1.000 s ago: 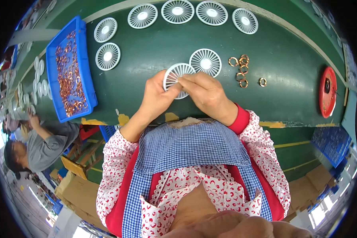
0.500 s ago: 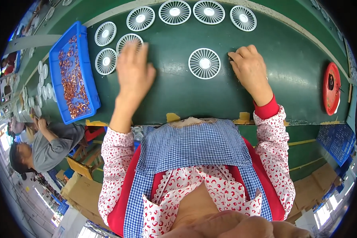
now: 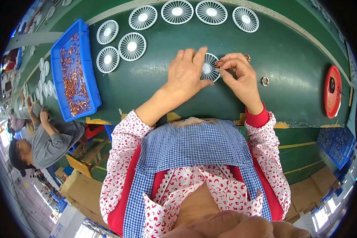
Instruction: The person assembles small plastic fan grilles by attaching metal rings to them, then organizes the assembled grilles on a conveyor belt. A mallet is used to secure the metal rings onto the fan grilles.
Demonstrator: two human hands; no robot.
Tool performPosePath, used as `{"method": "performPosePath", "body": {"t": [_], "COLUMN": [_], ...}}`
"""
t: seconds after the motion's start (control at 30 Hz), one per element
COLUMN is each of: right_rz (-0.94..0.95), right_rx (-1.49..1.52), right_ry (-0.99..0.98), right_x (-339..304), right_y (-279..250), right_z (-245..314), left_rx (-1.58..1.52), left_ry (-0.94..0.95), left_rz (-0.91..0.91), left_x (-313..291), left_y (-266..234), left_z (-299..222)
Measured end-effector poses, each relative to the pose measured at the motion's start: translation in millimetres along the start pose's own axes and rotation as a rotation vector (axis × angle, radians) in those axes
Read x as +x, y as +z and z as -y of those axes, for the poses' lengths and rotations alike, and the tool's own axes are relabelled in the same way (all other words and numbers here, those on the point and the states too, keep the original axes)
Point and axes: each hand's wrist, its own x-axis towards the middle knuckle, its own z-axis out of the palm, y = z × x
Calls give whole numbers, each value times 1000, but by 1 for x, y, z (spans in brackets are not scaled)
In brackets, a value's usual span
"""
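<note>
In front of me a white round spoked grille (image 3: 209, 70) lies on the green table, partly covered by my hands. My left hand (image 3: 184, 71) grips its left side, thumb at the near edge and index finger at the far edge. Over its right part, my right hand (image 3: 240, 74) pinches a copper-coloured ring (image 3: 219, 64) between thumb and fingers. A second ring, loose on the table (image 3: 265, 81), lies right of that hand. Another ring (image 3: 247, 57) shows just behind its knuckles.
More white grilles (image 3: 177, 12) sit in an arc along the far and left part of the table. A blue bin (image 3: 94, 97) of copper-coloured rings stands at left. A red dish (image 3: 333, 107) with dark items is at far right. A co-worker (image 3: 55, 139) sits at left.
My left hand has moved right from the left grilles to the one in the middle. My right hand has shifted left to that grille with a ring; loose rings now show beside it.
</note>
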Motion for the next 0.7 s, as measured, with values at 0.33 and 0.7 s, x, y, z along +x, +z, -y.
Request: {"method": "performPosePath", "body": {"t": [0.33,0.7], "right_rz": [71,230], "right_rx": [-331,-344], "right_ry": [-193,-347], "right_x": [-10,-10], "right_y": [12,25], "right_z": [2,33], "left_rx": [-450,-1683], "left_ry": [-288,-703], "left_rz": [232,352], "left_x": [-15,-29], "left_y": [-16,-15], "left_z": [16,35]}}
